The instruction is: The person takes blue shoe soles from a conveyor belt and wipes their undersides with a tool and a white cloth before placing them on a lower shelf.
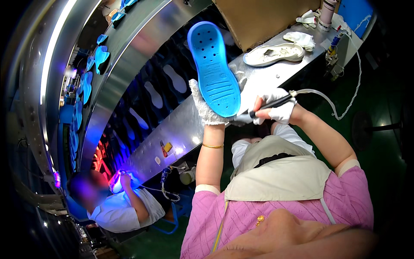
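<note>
A bright blue shoe sole point(218, 71) stands upright ahead of me, with small round holes at its top and bottom and raised ridges across its middle. My left hand point(205, 110), in a white knit glove, grips its lower left edge. In my right hand point(280, 108), gloved with some fingertips bare, is a slim black pen-like tool point(278, 102). Its grey tip points left, close to the sole's lower end; whether it touches cannot be made out. A pale hose point(321, 94) runs from the tool's back end to the right.
On the metal bench point(189, 118) lie a white shoe point(276, 55), a crumpled white cloth point(300, 40) and a pink tumbler point(327, 15). Beyond, a conveyor point(125, 47) carries blue soles point(101, 56). A co-worker point(125, 207) sits at left under purple light. A cardboard panel point(258, 21) stands behind.
</note>
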A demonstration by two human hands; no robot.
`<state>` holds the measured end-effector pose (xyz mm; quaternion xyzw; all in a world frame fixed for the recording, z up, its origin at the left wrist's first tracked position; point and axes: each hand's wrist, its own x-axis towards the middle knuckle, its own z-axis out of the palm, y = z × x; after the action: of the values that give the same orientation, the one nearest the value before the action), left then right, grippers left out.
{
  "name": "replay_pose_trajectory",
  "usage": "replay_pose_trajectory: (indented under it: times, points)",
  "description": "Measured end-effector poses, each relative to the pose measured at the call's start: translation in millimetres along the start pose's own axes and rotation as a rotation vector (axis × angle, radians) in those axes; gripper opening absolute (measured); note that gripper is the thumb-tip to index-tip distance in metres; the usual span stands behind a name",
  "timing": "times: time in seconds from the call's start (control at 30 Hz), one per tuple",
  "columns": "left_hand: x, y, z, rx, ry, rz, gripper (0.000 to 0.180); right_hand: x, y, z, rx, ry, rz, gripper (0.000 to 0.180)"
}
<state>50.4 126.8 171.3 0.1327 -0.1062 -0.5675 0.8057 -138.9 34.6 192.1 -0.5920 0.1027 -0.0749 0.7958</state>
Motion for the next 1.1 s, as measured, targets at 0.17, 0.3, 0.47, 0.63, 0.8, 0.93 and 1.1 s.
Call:
replay_pose_trajectory:
  times: [0.17, 0.3, 0.47, 0.63, 0.8, 0.93, 1.1]
  points:
    - [3.7, 1.9, 8.2, 0.038, 0.035, -0.089, 0.061, 18.6, -1.8, -0.9, -0.398, 0.050, -0.543, 0.017]
    - [12.6, 12.2, 3.9, 0.148, 0.111, -0.229, 0.059, 26.5, 3.6, -2.7, -0.622, -0.004, -0.607, 0.018]
    - [20.6, 13.3, 0.3, 0.335, 0.213, -0.408, 0.050, 27.4, 1.3, -7.1, -0.606, -0.093, -0.338, 0.015]
    - [21.9, 12.1, -12.9, 0.476, 0.244, -0.480, 0.039, 33.1, -27.9, -20.9, -0.560, -0.207, -0.206, 0.014]
    - [23.5, 13.7, -0.9, 0.536, 0.270, -0.502, 0.035, 32.4, -32.2, -24.1, -0.596, -0.119, -0.130, 0.012]
    - [23.4, 14.4, 1.9, 0.617, 0.234, -0.521, 0.033, 27.7, -40.1, -42.3, -0.714, -0.162, -0.015, 0.015]
    - [25.9, 15.8, -5.9, 0.642, 0.227, -0.523, 0.038, 24.2, -46.9, -39.8, -0.677, -0.052, -0.066, 0.014]
